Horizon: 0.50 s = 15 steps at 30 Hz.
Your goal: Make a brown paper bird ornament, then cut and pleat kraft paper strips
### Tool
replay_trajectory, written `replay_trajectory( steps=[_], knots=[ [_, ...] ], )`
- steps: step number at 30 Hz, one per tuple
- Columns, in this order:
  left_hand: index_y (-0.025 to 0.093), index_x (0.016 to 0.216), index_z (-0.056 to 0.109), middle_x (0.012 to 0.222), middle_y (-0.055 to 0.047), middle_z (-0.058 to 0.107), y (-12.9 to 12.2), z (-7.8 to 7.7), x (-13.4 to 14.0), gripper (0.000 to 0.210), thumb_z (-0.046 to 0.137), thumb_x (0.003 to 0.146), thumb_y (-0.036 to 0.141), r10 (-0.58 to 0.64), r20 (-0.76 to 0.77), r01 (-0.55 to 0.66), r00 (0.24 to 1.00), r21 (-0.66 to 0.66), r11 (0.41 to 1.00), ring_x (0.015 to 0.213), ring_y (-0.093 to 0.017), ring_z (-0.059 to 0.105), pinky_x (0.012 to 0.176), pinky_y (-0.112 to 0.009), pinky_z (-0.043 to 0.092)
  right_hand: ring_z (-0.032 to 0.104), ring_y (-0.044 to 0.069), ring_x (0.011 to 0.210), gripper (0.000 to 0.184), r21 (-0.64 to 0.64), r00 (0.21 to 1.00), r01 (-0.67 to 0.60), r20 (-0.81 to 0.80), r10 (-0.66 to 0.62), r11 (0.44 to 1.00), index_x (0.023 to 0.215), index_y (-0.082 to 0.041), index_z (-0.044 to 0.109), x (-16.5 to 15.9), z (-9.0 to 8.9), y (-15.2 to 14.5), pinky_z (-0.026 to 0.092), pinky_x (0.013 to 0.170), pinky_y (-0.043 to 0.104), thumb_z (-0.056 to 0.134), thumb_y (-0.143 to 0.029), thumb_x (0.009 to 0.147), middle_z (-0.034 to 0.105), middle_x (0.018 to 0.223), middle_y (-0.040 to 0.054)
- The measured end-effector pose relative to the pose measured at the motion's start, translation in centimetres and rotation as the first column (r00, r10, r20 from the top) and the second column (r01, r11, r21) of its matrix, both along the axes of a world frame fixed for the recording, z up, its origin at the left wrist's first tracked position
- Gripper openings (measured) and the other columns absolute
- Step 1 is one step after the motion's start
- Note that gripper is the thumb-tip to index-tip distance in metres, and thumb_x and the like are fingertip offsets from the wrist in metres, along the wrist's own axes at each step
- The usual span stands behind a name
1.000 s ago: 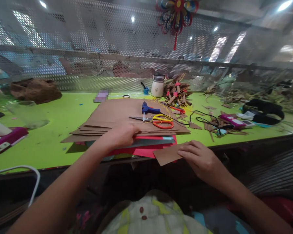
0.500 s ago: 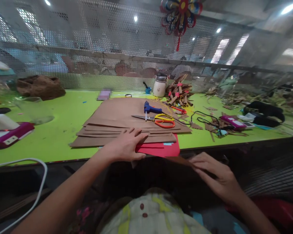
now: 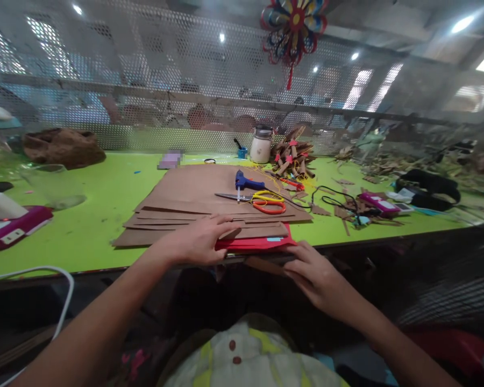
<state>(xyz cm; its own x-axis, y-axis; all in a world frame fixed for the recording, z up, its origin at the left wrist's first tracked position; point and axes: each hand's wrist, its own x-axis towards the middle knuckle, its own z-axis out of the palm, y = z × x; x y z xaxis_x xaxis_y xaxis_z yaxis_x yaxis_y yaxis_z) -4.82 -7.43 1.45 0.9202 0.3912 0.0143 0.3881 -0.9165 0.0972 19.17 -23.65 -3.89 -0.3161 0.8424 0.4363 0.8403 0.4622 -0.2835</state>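
My left hand (image 3: 199,239) lies over the near edge of a stack of brown paper sheets (image 3: 185,183), fingers stretched out and thumb low by the table's front edge. Under the stack, a red sheet (image 3: 258,243) sticks out toward me. My right hand (image 3: 317,274) has its fingers closed on a brown paper piece (image 3: 266,265) just below the table edge, and its fingertips reach the red sheet's right corner. Scissors (image 3: 268,200) with yellow and orange handles and a blue glue gun (image 3: 248,181) lie on top of the stack.
Behind the stack stand a white jar (image 3: 261,145) and a pile of brown rolled pieces (image 3: 294,156). A cable and a purple power strip (image 3: 379,203) lie right among scraps. Another purple power strip (image 3: 16,226) and a clear cup (image 3: 54,185) are left.
My right hand has moved left and slightly up with the brown paper piece, toward the red sheet. The red sheet's front edge now sits higher. My left hand stays on the stack.
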Motion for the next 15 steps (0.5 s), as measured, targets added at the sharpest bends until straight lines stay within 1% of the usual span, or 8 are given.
replay_trajectory(
  steps=[3, 6, 8, 10, 12, 13, 14, 15],
  knots=[
    [0.025, 0.132, 0.042, 0.137, -0.007, 0.043, 0.0, -0.2, 0.1, 0.064, 0.052, 0.070, 0.014, 0.000, -0.006, 0.000, 1.000, 0.001, 1.000, 0.121, -0.024, 0.044, 0.098, -0.033, 0.037, 0.049, 0.023, 0.100, 0.013, 0.015, 0.998, 0.028, 0.059, -0.028, 1.000, 0.088, -0.018, 0.057, 0.1, 0.5, 0.6, 0.046, 0.085, 0.043, 0.047, -0.011, 0.085, 0.057, 0.101, 0.0113],
    [0.023, 0.129, 0.044, 0.134, -0.009, 0.046, 0.2, -0.7, 0.3, 0.060, 0.050, 0.071, 0.010, 0.049, 0.026, -0.050, 0.998, 0.036, 0.998, 0.117, -0.023, 0.048, 0.094, -0.031, 0.040, 0.049, 0.023, 0.097, 0.012, -0.013, 0.997, 0.023, 0.070, -0.022, 1.000, 0.088, -0.018, 0.055, 0.2, 0.3, 0.9, 0.046, 0.082, 0.042, 0.046, -0.011, 0.086, 0.057, 0.099, 0.0110],
    [0.021, 0.126, 0.048, 0.126, -0.011, 0.053, 0.5, -1.0, 0.6, 0.055, 0.049, 0.072, 0.008, 0.101, 0.067, -0.106, 0.993, 0.071, 0.992, 0.110, -0.023, 0.053, 0.090, -0.030, 0.042, 0.049, 0.022, 0.098, 0.011, -0.016, 0.999, 0.016, 0.048, -0.016, 1.000, 0.088, -0.018, 0.055, 0.3, 0.2, 1.2, 0.047, 0.082, 0.042, 0.046, -0.012, 0.086, 0.057, 0.101, 0.0116],
    [0.019, 0.119, 0.053, 0.113, -0.012, 0.061, 1.0, -1.0, 0.8, 0.046, 0.048, 0.074, 0.010, 0.156, 0.098, -0.164, 0.983, 0.087, 0.983, 0.099, -0.023, 0.059, 0.084, -0.030, 0.044, 0.049, 0.023, 0.102, 0.012, -0.011, 1.000, 0.004, 0.027, -0.004, 1.000, 0.088, -0.018, 0.055, 0.4, 0.5, 1.4, 0.046, 0.085, 0.042, 0.045, -0.012, 0.087, 0.056, 0.107, 0.0127],
    [0.018, 0.109, 0.060, 0.101, -0.011, 0.066, 1.5, -0.6, 0.9, 0.036, 0.048, 0.075, 0.012, 0.203, 0.117, -0.212, 0.972, 0.071, 0.975, 0.090, -0.023, 0.061, 0.078, -0.029, 0.045, 0.050, 0.022, 0.106, 0.013, -0.029, 0.999, -0.049, 0.017, 0.049, 0.998, 0.090, -0.018, 0.056, 0.8, 1.3, 1.3, 0.046, 0.088, 0.041, 0.046, -0.012, 0.087, 0.056, 0.112, 0.0124],
    [0.018, 0.105, 0.062, 0.096, -0.011, 0.067, 1.7, -0.3, 1.0, 0.032, 0.047, 0.076, 0.013, 0.224, 0.122, -0.231, 0.967, 0.051, 0.972, 0.087, -0.022, 0.062, 0.076, -0.029, 0.045, 0.051, 0.021, 0.106, 0.014, -0.039, 0.997, -0.079, 0.009, 0.079, 0.996, 0.092, -0.019, 0.056, 1.1, 2.0, 1.2, 0.046, 0.088, 0.038, 0.046, -0.012, 0.087, 0.057, 0.113, 0.0117],
    [0.019, 0.101, 0.064, 0.093, -0.009, 0.068, 2.0, 0.1, 1.0, 0.030, 0.047, 0.076, 0.014, 0.244, 0.123, -0.249, 0.962, 0.026, 0.968, 0.085, -0.022, 0.062, 0.074, -0.028, 0.045, 0.053, 0.020, 0.105, 0.015, -0.029, 0.995, -0.100, -0.004, 0.100, 0.995, 0.095, -0.020, 0.056, 1.5, 2.9, 1.0, 0.047, 0.087, 0.036, 0.046, -0.012, 0.087, 0.058, 0.112, 0.0107],
    [0.020, 0.099, 0.065, 0.091, -0.009, 0.068, 2.2, 0.5, 1.0, 0.029, 0.047, 0.076, 0.014, 0.264, 0.118, -0.265, 0.957, -0.003, 0.964, 0.083, -0.021, 0.062, 0.073, -0.027, 0.045, 0.056, 0.019, 0.102, 0.017, 0.008, 0.994, -0.103, -0.022, 0.103, 0.995, 0.097, -0.021, 0.056, 2.1, 3.9, 0.7, 0.049, 0.084, 0.034, 0.047, -0.012, 0.087, 0.060, 0.110, 0.0095]
  ],
)
